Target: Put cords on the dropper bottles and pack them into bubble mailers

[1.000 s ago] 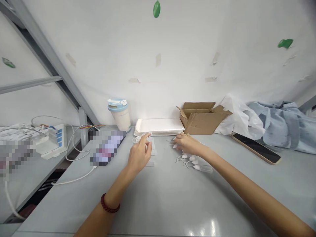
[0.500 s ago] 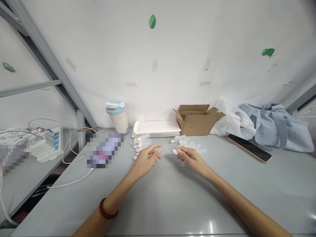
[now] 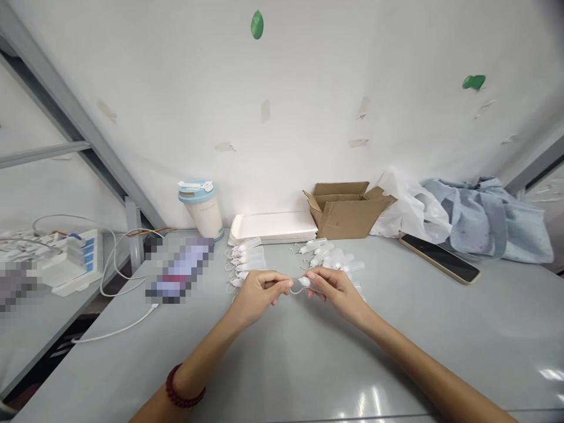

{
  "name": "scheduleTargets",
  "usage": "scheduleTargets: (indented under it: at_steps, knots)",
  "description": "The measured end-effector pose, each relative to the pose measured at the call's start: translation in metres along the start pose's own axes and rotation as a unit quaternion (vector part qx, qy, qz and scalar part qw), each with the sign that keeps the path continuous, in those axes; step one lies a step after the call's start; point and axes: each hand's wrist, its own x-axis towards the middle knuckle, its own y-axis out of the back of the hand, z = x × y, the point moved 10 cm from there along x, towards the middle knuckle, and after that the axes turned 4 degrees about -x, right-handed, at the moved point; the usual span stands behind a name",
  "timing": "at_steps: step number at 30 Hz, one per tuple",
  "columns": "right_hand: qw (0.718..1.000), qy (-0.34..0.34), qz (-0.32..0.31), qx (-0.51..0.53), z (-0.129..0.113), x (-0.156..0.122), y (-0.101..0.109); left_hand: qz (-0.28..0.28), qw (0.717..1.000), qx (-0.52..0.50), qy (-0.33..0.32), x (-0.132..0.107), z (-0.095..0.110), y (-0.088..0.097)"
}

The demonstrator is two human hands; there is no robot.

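Note:
My right hand (image 3: pixel 331 286) is closed around a small white needle-tip squeeze bottle (image 3: pixel 304 282), its tip pointing left and most of its body hidden by the fingers. A thin curved strap (image 3: pixel 296 291) runs from the bottle's neck to my left hand (image 3: pixel 263 292). The left thumb and forefinger pinch at the tethered cap end by the needle tip; the cap itself is hidden. Similar bottles lie in a row (image 3: pixel 252 258) behind my left hand. Another group of bottles (image 3: pixel 328 255) lies behind my right hand.
A stack of white envelopes (image 3: pixel 275 226) and an open cardboard box (image 3: pixel 352 218) stand by the wall. At left are a lidded cup (image 3: pixel 205 214) and a charging phone (image 3: pixel 183 270). To the right lie a dark phone (image 3: pixel 440 258), a plastic bag (image 3: pixel 412 211) and a blue cloth bag (image 3: pixel 493 223).
My left hand has moved right and its loose fingers have closed into a pinch at the bottle's tip. The right hand still holds the bottle. The view has shifted slightly.

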Motion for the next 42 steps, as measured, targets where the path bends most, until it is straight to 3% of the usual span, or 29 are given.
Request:
scheduleTargets:
  at_steps: [17,27,33,37,42]
  knots:
    - [0.999,0.026,-0.023,-0.021,0.001,-0.003,-0.006,-0.042,0.997,0.059,-0.035,-0.003,0.005,-0.009]
    - [0.997,0.040,-0.048,-0.035,0.003,-0.007,-0.010,-0.057,0.975,0.176,-0.123,-0.010,0.013,-0.024]
    - [0.995,0.046,-0.057,-0.062,0.002,-0.006,-0.011,-0.062,0.982,0.161,-0.073,-0.008,0.002,-0.028]
    - [0.995,0.053,-0.062,-0.050,-0.001,-0.004,-0.013,-0.066,0.981,0.167,-0.076,-0.009,0.004,-0.032]
    - [0.997,0.045,-0.033,-0.057,-0.002,-0.003,-0.004,-0.034,0.986,0.157,-0.055,-0.006,0.002,-0.020]
